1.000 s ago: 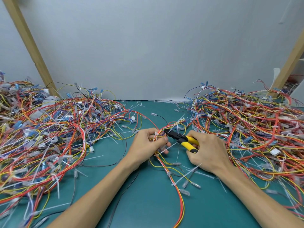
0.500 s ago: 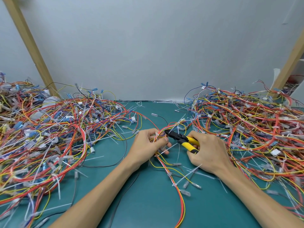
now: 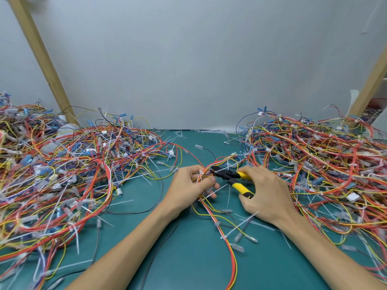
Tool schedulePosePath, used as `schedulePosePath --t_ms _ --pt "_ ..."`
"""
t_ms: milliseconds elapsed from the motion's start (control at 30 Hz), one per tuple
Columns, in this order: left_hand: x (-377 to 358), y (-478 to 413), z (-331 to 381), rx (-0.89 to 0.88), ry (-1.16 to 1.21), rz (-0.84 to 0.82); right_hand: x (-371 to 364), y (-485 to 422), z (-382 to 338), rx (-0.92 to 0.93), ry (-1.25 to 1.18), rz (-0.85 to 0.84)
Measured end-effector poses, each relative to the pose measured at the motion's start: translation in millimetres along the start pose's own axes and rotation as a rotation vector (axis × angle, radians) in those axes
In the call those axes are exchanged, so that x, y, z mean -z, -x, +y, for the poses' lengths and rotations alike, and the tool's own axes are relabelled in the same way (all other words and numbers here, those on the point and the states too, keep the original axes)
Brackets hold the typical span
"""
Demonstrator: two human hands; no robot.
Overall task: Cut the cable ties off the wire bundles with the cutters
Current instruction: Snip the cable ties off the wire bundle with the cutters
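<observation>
My left hand (image 3: 188, 185) grips a wire bundle (image 3: 227, 241) of red, yellow and white strands at mid-table, fingers curled round it. A white cable tie (image 3: 201, 174) sits on the bundle just above my fingers. My right hand (image 3: 266, 195) holds the yellow-handled cutters (image 3: 234, 177), whose black jaws point left and touch the bundle beside the tie. Further white ties (image 3: 222, 237) ring the same bundle lower down, where it trails toward the near edge.
Big tangled piles of coloured wires lie at the left (image 3: 62, 174) and right (image 3: 324, 164) of the green mat (image 3: 188, 258). Loose cut ties and connector sleeves are scattered between them. Wooden posts (image 3: 41, 59) lean against the grey wall behind.
The cutters' handles have spread slightly and the jaws have shifted a little closer to the tie. Both hands otherwise stay in place.
</observation>
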State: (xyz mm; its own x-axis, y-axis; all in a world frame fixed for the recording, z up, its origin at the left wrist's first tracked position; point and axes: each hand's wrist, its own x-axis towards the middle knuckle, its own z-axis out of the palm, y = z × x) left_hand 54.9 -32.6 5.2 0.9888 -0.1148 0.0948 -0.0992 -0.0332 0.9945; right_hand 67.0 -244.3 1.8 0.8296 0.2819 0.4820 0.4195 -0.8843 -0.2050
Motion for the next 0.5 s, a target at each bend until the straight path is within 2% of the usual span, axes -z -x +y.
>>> schedulePosePath --t_ms 500 --pt "0.2 0.3 -0.3 -0.008 -0.002 -0.002 -0.2 0.1 0.1 0.012 -0.020 -0.001"
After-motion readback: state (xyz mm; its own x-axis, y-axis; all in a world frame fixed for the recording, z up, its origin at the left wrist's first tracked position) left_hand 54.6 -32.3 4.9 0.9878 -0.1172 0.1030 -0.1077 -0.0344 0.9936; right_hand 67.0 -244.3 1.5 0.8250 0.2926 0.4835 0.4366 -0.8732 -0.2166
